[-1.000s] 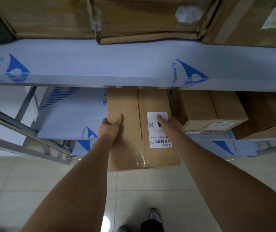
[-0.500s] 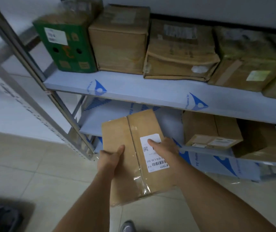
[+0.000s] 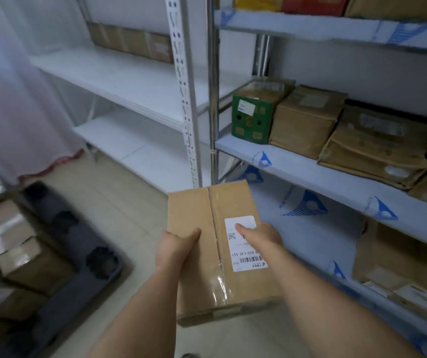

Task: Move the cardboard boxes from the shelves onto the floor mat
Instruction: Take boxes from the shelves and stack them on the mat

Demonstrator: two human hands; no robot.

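Box (image 3: 202,228) between both hands (image 3: 217,244)

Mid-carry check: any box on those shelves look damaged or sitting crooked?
Yes. On the middle shelf, the flat brown cardboard box right of the green printed carton looks crushed: its top sags and creases, and it sits skewed to the shelf edge. The taped brown box held in both hands looks intact.

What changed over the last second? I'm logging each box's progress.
The box came off the lower shelf and swung left toward the floor mat. The left hand and right hand kept their grip; the green box stayed put.
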